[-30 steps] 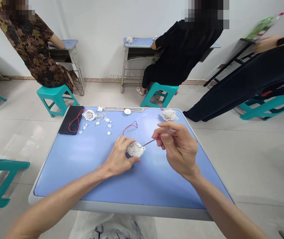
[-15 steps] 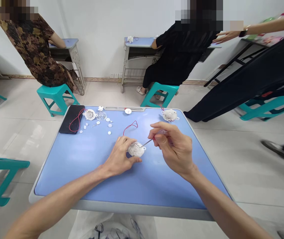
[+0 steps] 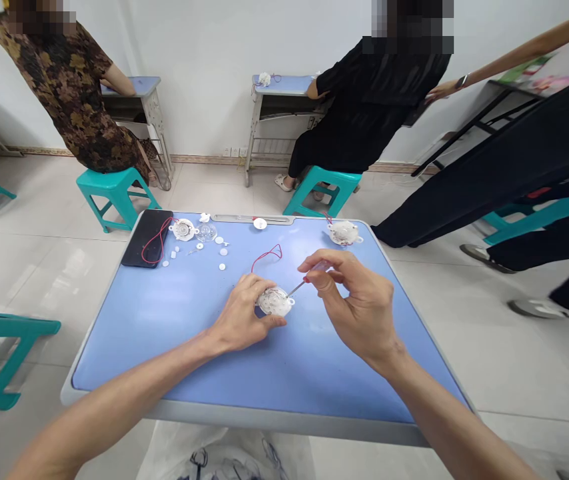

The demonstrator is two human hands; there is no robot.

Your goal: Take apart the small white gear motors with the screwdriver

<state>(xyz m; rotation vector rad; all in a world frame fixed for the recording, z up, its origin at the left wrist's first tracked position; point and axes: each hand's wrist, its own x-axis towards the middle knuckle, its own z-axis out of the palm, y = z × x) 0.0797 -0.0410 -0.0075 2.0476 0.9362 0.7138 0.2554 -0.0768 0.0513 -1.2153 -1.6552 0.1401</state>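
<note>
The left hand [image 3: 247, 308] holds a round white plastic casing [image 3: 275, 303] between thumb and fingers, just above or on the blue, grey-rimmed counter [image 3: 189, 363]; contact beneath cannot be told. The right hand [image 3: 357, 303] pinches a slim metal-shafted screwdriver [image 3: 296, 288] with a red collar and clear handle, its tip at the casing's right side, by the small lug. Just beyond the casing runs a thin red looped wire [image 3: 278, 250]. Farther past it lies a small round white disc [image 3: 260, 224]. Beyond the casing to the right sits a second white plastic casing [image 3: 344, 233]; beyond it to the left are small white plastic pieces [image 3: 222, 267], a clear round plastic cover [image 3: 206, 233], an open white ringed housing [image 3: 183, 230] and a flat black rectangular phone [image 3: 137, 243]. Well past the casing, a person in black [image 3: 354, 113] sits on a teal plastic stool [image 3: 322, 177].
</note>
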